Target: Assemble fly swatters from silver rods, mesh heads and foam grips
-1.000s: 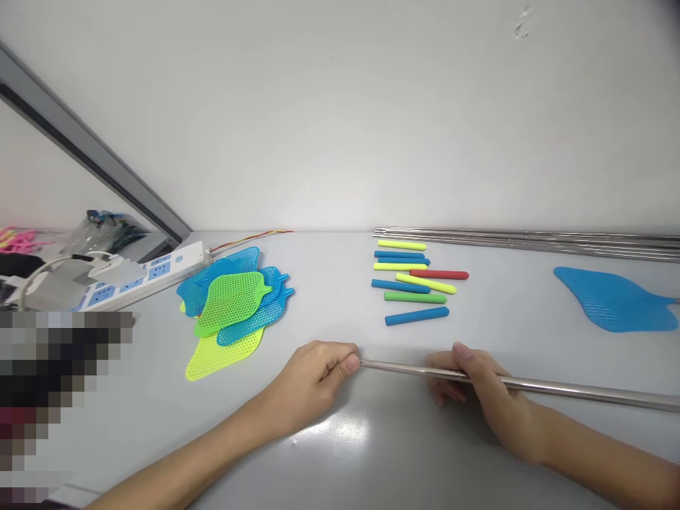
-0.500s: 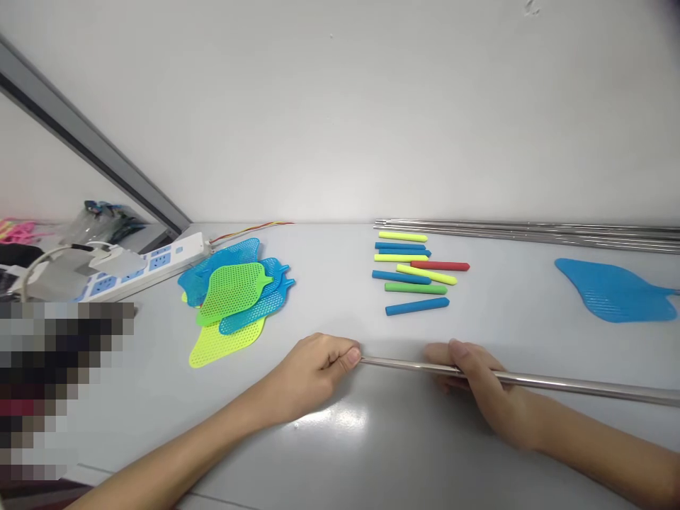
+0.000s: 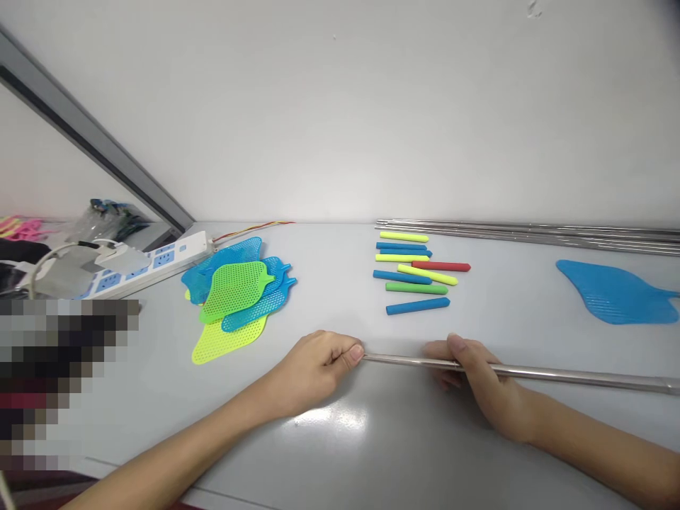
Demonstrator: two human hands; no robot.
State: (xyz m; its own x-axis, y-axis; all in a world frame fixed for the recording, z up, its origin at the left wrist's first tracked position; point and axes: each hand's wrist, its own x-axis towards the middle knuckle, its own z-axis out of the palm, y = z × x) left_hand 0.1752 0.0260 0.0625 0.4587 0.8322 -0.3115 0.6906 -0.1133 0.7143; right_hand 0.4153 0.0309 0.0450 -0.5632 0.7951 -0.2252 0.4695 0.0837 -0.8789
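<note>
A silver telescopic metal rod (image 3: 563, 375) stretches across the front of the table, its thin end to the left and its thicker end near the right edge of view. My left hand (image 3: 324, 368) pinches the thin tip between thumb and fingers. Farther along, my right hand (image 3: 478, 375) is closed round the rod, thumb on top and fingers partly hidden below. Beyond the hands lie several coloured plastic handle sleeves, among them a blue sleeve (image 3: 417, 306) and a red sleeve (image 3: 440, 266). A blue fly swatter head (image 3: 616, 292) lies at the right.
Several mesh swatter heads are piled at the left, a green swatter head (image 3: 234, 290) on top. A white power strip (image 3: 175, 256) with plugs sits behind them. More metal rods (image 3: 531, 234) lie along the wall (image 3: 340, 127).
The rod's thick right part has risen slightly in view, so the rod lies a little flatter. Both hands keep their hold, nearly in the same place.
</note>
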